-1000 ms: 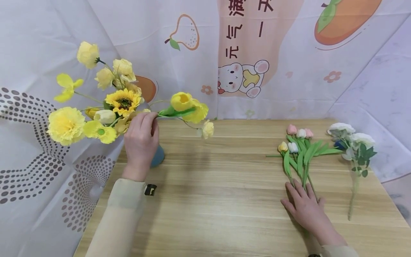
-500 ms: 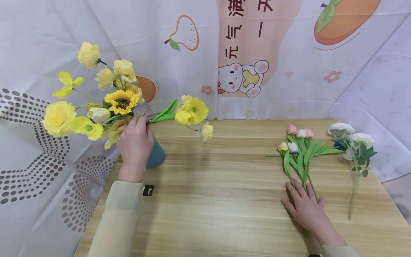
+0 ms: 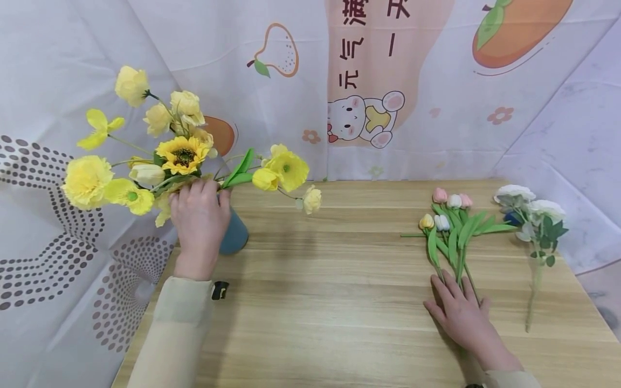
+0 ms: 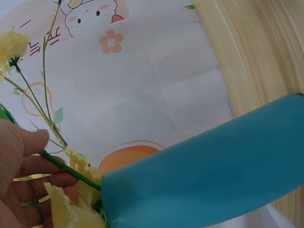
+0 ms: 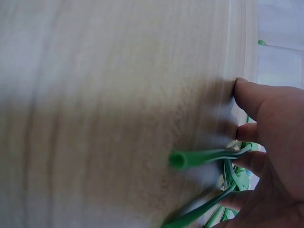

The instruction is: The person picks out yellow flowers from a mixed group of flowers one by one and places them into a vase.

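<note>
In the head view a blue vase [image 3: 234, 235] stands at the table's left, full of yellow artificial flowers such as a sunflower [image 3: 183, 156]. My left hand [image 3: 200, 226] is at its mouth, holding a yellow tulip [image 3: 265, 179] whose bloom points right. The left wrist view shows the tulip's green stem [image 4: 71, 170] between thumb and fingers, its lower end at the vase mouth. At the right, my right hand [image 3: 461, 318] rests with fingers extended on the stems of several pink, white and yellow tulips [image 3: 453, 231]. Two green stem ends [image 5: 190, 159] show beneath it in the right wrist view.
A white-flowered stem [image 3: 536, 258] with leaves lies at the table's right, a small blue bloom beside its heads. Printed cloth [image 3: 286, 108] hangs behind and beside the wooden table [image 3: 330, 302]. Yellow blooms [image 3: 87, 180] spread widely past the table's left edge.
My left hand has moved slightly left and down with the tulip, whose bloom has dropped lower. The yellow flowers at the left have shifted a little. The right hand has stayed on the stems.
</note>
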The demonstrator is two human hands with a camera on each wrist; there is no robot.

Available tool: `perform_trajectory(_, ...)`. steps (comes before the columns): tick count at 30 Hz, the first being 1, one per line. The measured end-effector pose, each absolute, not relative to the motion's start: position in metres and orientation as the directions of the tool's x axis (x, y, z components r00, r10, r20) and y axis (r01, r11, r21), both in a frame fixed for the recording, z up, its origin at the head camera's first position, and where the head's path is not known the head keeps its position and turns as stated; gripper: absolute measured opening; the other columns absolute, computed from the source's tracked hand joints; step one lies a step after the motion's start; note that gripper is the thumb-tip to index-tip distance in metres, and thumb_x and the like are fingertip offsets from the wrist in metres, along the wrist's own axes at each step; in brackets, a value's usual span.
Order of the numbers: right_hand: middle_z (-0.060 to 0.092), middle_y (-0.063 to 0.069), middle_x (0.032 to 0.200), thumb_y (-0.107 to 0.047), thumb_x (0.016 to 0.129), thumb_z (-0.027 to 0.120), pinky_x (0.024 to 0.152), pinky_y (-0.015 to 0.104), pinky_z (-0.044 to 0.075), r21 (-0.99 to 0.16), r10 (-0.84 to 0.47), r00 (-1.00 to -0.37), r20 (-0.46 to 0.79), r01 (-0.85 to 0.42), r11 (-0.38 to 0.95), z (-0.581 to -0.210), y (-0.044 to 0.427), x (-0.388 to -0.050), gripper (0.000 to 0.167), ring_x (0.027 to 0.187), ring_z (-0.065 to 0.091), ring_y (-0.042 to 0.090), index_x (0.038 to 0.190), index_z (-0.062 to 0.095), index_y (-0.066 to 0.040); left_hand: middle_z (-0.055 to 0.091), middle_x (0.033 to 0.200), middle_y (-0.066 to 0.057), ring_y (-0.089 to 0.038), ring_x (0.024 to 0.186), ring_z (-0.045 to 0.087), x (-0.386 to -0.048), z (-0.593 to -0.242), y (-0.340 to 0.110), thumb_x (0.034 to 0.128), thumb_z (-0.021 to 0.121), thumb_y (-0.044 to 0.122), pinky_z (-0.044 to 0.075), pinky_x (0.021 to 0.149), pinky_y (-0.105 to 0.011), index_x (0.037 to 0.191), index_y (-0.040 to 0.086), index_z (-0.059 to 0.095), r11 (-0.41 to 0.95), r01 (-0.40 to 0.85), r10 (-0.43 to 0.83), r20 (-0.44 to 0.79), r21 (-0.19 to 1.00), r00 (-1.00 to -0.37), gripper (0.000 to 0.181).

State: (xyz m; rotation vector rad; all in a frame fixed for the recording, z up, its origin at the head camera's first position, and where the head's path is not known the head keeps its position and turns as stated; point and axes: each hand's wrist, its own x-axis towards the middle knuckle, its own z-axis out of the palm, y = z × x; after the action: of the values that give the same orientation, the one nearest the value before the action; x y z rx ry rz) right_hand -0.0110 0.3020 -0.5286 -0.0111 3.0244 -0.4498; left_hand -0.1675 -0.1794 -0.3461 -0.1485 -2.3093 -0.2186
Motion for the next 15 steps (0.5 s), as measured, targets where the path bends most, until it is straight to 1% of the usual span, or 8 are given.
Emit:
perform_trajectory(4, 0.034, 0.031, 0.155, -0.049, 0.103, 0.056, 0.089, 0.092, 0.016, -0.291, -0.02, -0.997, -0.078, 0.003, 0.957, -0.5285, 0.3016, -0.0103, 0.067, 0.138, 0.02, 0.067, 0.149, 0.044, -0.003, 0.071, 0.094, -0.023, -0.047, 0.085, 0.056, -0.1688, -0.3469, -0.1823, 0.0964, 0.07, 0.016, 0.04, 0.074, -0.059, 0.086, -0.004, 0.072, 0.984, 0.156, 0.038, 0.757, 0.085, -0.652, 0.023)
perform_trajectory(8, 0.034, 0.031, 0.155, -0.049, 0.103, 0.056, 0.09, 0.092, 0.015, -0.289, -0.02, -0.996, -0.082, 0.004, 0.957, -0.5282, 0.3014, -0.0103, 0.067, 0.138, 0.02, 0.067, 0.15, 0.043, -0.003, 0.068, 0.1, -0.022, -0.047, 0.091, 0.052, -0.1709, -0.3486, -0.1842, 0.096, 0.07, 0.016, 0.037, 0.075, -0.06, 0.088, -0.003, 0.075, 0.991, 0.124, 0.035, 0.777, 0.055, -0.628, 0.021)
perform_trajectory(11, 0.034, 0.031, 0.155, -0.049, 0.103, 0.056, 0.09, 0.093, 0.015, -0.292, -0.019, -0.996, -0.085, 0.007, 0.957, -0.5278, 0.3011, -0.0102, 0.067, 0.138, 0.019, 0.067, 0.15, 0.043, -0.003, 0.067, 0.104, -0.02, -0.047, 0.093, 0.052, -0.1709, -0.3497, -0.1841, 0.0953, 0.071, 0.016, 0.036, 0.076, -0.06, 0.098, 0.001, 0.074, 0.99, 0.132, 0.036, 0.792, 0.057, -0.609, 0.016)
perform_trajectory(13, 0.033, 0.031, 0.155, -0.049, 0.103, 0.056, 0.09, 0.093, 0.014, -0.294, -0.018, -0.996, -0.087, 0.008, 0.956, -0.5273, 0.301, -0.0103, 0.067, 0.138, 0.019, 0.067, 0.15, 0.042, -0.003, 0.066, 0.105, -0.021, -0.047, 0.093, 0.051, -0.1707, -0.3502, -0.1836, 0.0948, 0.071, 0.015, 0.034, 0.076, -0.059, 0.105, 0.002, 0.071, 0.984, 0.164, 0.044, 0.808, 0.066, -0.587, 0.016)
perform_trajectory(15, 0.033, 0.03, 0.155, -0.049, 0.103, 0.055, 0.09, 0.092, 0.014, -0.296, -0.018, -0.996, -0.089, 0.009, 0.955, -0.527, 0.3009, -0.0103, 0.067, 0.138, 0.019, 0.067, 0.15, 0.042, -0.003, 0.065, 0.105, -0.021, -0.047, 0.092, 0.05, -0.1704, -0.3501, -0.183, 0.0955, 0.069, 0.013, 0.034, 0.076, -0.058, 0.108, 0.002, 0.068, 0.977, 0.203, 0.057, 0.824, 0.071, -0.563, 0.017)
